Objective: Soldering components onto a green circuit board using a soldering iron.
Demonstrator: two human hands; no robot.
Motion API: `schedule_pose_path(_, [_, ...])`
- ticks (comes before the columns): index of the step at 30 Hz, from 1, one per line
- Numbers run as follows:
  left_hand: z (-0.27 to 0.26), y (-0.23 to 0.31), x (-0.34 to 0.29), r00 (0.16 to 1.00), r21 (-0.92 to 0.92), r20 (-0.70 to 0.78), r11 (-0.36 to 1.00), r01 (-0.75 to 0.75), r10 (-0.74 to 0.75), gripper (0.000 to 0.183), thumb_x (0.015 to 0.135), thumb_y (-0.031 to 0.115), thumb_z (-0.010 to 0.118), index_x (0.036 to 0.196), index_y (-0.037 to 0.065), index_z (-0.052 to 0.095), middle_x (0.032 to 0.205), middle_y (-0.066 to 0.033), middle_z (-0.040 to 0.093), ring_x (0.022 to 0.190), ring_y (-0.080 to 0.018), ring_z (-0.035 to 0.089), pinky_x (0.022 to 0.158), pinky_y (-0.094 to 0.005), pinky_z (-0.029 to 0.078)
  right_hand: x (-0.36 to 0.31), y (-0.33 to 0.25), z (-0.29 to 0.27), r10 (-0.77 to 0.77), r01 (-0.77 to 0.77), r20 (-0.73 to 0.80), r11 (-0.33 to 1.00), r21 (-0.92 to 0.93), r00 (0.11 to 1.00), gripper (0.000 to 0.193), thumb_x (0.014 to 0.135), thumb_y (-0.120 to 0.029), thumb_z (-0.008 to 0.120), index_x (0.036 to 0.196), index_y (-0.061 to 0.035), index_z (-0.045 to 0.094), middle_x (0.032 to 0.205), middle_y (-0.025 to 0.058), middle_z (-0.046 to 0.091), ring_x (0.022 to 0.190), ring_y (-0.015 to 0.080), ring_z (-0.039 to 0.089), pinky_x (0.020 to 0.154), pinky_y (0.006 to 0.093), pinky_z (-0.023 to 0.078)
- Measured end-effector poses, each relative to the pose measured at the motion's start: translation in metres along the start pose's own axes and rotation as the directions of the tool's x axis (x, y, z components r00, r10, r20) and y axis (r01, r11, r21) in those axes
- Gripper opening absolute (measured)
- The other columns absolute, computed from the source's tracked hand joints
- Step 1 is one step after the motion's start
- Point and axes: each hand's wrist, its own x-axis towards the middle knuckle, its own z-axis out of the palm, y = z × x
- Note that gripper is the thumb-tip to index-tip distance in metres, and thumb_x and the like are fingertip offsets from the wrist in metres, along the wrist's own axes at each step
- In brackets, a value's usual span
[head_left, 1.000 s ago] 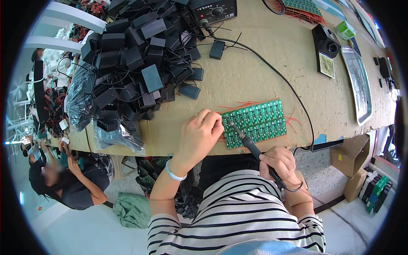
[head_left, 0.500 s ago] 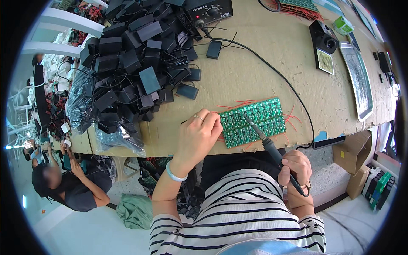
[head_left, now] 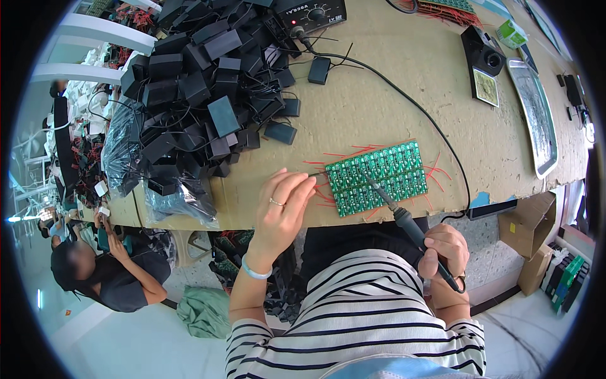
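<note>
A green circuit board panel [head_left: 379, 179] with rows of small parts lies near the table's front edge, red wires sticking out round it. My right hand [head_left: 445, 252] is closed round the dark handle of a soldering iron [head_left: 409, 224]. The metal shaft slants up and left over the panel; whether its tip touches cannot be made out. Just left of the panel, my left hand [head_left: 281, 215] has thumb and forefinger pinched on a thin dark piece [head_left: 319, 173], which looks like a wire or slim tool and reaches the panel's left edge.
Black plastic boxes [head_left: 196, 88] with cables are heaped at left, beside clear plastic bags [head_left: 180, 205]. A soldering station [head_left: 312, 14] stands at the back, its cord [head_left: 410, 98] curving right. An iron holder [head_left: 483, 57] and metal tray [head_left: 533, 120] are at right. A co-worker [head_left: 113, 271] sits at left.
My left hand has shifted left, off the panel's left edge, and its pinched fingertips now show. The iron stays over nearly the same part of the panel.
</note>
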Motion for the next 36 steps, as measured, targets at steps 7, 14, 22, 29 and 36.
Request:
schedule_pose_path(7, [0.006, 0.002, 0.005, 0.997, 0.018, -0.031, 0.997, 0.076, -0.075, 0.032, 0.080, -0.004, 0.078, 0.110, 0.003, 0.073, 0.103, -0.0081, 0.065, 0.090, -0.0267, 0.064, 0.074, -0.0375, 0.053, 0.001, -0.001, 0.007, -0.021, 0.020, 0.033, 0.999, 0.039, 0.999, 0.018, 0.076, 0.006, 0.063, 0.093, 0.0021, 0.059, 0.072, 0.0100, 0.064, 0.052, 0.0231, 0.061, 0.047, 0.0332, 0.050])
schedule_pose_path(14, [-0.002, -0.004, 0.005, 0.998, 0.040, 0.069, 0.999, -0.008, 0.005, 0.031, 0.075, -0.003, 0.082, 0.103, 0.005, 0.070, 0.098, -0.0071, 0.060, 0.086, -0.0250, 0.061, 0.071, -0.0370, 0.051, -0.001, 0.000, 0.011, 0.001, -0.005, 0.057, 0.998, 0.069, 0.998, 0.018, 0.073, 0.008, 0.064, 0.090, 0.0038, 0.060, 0.071, 0.0103, 0.064, 0.051, 0.0225, 0.060, 0.047, 0.0328, 0.050])
schedule_pose_path(22, [0.005, 0.005, 0.005, 0.995, -0.078, 0.102, 0.997, 0.008, 0.000, 0.020, 0.084, 0.003, 0.076, 0.101, 0.008, 0.067, 0.096, -0.0054, 0.059, 0.086, -0.0272, 0.059, 0.079, -0.0397, 0.047, -0.002, 0.002, 0.020, 0.037, -0.045, 0.094, 0.995, 0.085, 0.995, 0.018, 0.075, 0.008, 0.061, 0.091, 0.0024, 0.058, 0.073, 0.0105, 0.064, 0.053, 0.0232, 0.060, 0.049, 0.0343, 0.051])
schedule_pose_path(29, [0.015, 0.006, 0.003, 0.991, -0.047, 0.131, 0.999, -0.002, 0.008, 0.018, 0.085, 0.004, 0.075, 0.101, 0.008, 0.067, 0.097, -0.0055, 0.060, 0.086, -0.0264, 0.060, 0.081, -0.0394, 0.046, -0.004, 0.010, 0.028, 0.019, -0.026, 0.092, 0.996, 0.083, 0.996, 0.018, 0.072, 0.008, 0.065, 0.090, 0.0034, 0.061, 0.073, 0.0116, 0.066, 0.052, 0.0224, 0.061, 0.049, 0.0333, 0.052])
schedule_pose_path(36, [0.022, 0.010, 0.004, 0.998, -0.047, 0.048, 0.999, -0.026, 0.028, 0.021, 0.080, 0.001, 0.077, 0.098, 0.006, 0.067, 0.091, -0.0051, 0.061, 0.079, -0.0243, 0.062, 0.080, -0.0387, 0.048, -0.002, 0.005, 0.026, -0.014, 0.006, 0.143, 0.999, 0.052, 0.990, 0.023, 0.071, 0.007, 0.067, 0.093, 0.0013, 0.063, 0.074, 0.0095, 0.066, 0.054, 0.0227, 0.062, 0.051, 0.0329, 0.053])
